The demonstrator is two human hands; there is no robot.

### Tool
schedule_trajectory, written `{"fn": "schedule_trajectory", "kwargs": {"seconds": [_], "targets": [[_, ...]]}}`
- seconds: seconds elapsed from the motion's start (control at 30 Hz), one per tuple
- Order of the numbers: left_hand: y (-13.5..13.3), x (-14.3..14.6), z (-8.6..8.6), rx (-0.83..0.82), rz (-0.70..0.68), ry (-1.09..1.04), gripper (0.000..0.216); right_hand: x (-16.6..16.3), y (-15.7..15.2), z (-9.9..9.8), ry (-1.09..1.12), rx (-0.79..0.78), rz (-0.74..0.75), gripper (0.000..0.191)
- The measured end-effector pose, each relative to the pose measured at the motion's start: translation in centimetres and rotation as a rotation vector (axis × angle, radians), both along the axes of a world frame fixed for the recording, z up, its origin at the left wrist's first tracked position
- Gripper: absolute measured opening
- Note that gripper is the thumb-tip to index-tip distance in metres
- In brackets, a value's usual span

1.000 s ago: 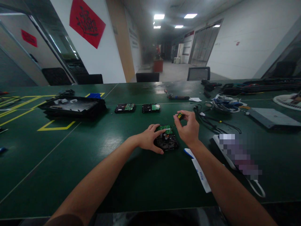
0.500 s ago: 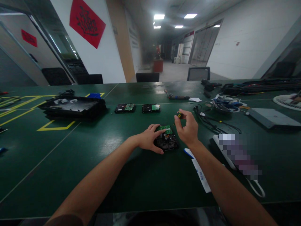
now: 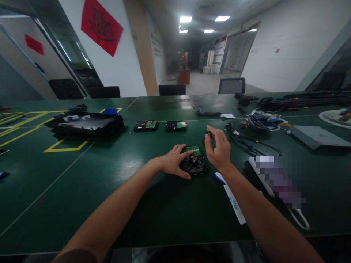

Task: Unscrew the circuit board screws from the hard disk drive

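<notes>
A hard drive point(image 3: 195, 163) with a green circuit board lies board-up on the green table point(image 3: 82, 175) in front of me. My left hand point(image 3: 173, 162) rests on its left side, fingers spread over the edge. Just right of the drive my right hand point(image 3: 218, 150) hovers with fingers pinched round a small screwdriver point(image 3: 208, 134) with a yellow and black handle, its tip pointing down at the drive's far right corner.
Two more hard drives point(image 3: 146, 125) point(image 3: 176, 126) lie farther back. A black tray point(image 3: 83, 123) sits at the left inside yellow floor-style markings. Cables point(image 3: 263, 121), a grey box point(image 3: 315, 135) and tools crowd the right. A white and blue strip point(image 3: 233, 202) lies under my right forearm.
My right hand has turned and lowered slightly with the screwdriver, moving a little toward the drive. The left hand and the drive have stayed put.
</notes>
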State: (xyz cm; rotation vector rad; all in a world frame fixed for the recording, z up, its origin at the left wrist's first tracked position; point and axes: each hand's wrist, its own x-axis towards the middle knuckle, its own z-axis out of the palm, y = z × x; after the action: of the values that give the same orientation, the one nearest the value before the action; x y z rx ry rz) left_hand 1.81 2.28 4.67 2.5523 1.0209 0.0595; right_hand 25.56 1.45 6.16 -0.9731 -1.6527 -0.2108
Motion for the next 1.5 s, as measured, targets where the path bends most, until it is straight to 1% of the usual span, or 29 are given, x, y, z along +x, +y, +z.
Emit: {"fn": "schedule_trajectory", "kwargs": {"seconds": [0.07, 0.13, 0.23, 0.43, 0.53, 0.63, 0.83, 1.03, 1.23, 1.4, 1.5], "targets": [[-0.03, 0.01, 0.03, -0.002, 0.002, 0.0, 0.123, -0.01, 0.09, -0.09, 0.013, 0.009, -0.009, 0.03], [0.0, -0.02, 0.03, -0.003, -0.002, -0.004, 0.123, -0.02, 0.23, -0.31, 0.072, 0.008, -0.013, 0.03], [0.07, -0.07, 0.0, -0.001, -0.007, -0.008, 0.122, 0.0, 0.33, -0.5, 0.127, -0.002, -0.001, 0.033], [0.06, -0.08, 0.03, 0.001, -0.009, 0.006, 0.124, 0.05, 0.13, -0.16, 0.016, 0.007, -0.016, 0.03], [0.02, -0.07, 0.12, 0.0, -0.009, 0.007, 0.124, -0.05, 0.21, -0.35, 0.09, 0.012, -0.019, 0.03], [0.02, -0.06, 0.16, 0.002, -0.012, 0.009, 0.123, -0.08, 0.26, -0.54, 0.145, -0.014, 0.012, 0.034], [0.08, -0.03, -0.03, 0.007, -0.007, 0.013, 0.124, 0.12, 0.12, -0.36, 0.009, -0.009, -0.01, 0.034], [0.07, -0.05, -0.1, 0.007, -0.012, 0.006, 0.122, 0.01, 0.29, -0.68, 0.121, -0.042, -0.019, 0.034], [0.06, 0.01, -0.07, 0.003, 0.002, -0.002, 0.124, 0.17, 0.03, -0.19, 0.001, -0.031, -0.015, 0.031], [0.07, -0.05, -0.01, 0.0, -0.008, 0.01, 0.123, 0.1, 0.04, -0.42, 0.113, -0.065, 0.003, 0.032], [0.05, -0.06, -0.01, 0.004, -0.007, 0.006, 0.123, 0.07, -0.02, -0.38, 0.095, -0.077, 0.017, 0.033]]}}
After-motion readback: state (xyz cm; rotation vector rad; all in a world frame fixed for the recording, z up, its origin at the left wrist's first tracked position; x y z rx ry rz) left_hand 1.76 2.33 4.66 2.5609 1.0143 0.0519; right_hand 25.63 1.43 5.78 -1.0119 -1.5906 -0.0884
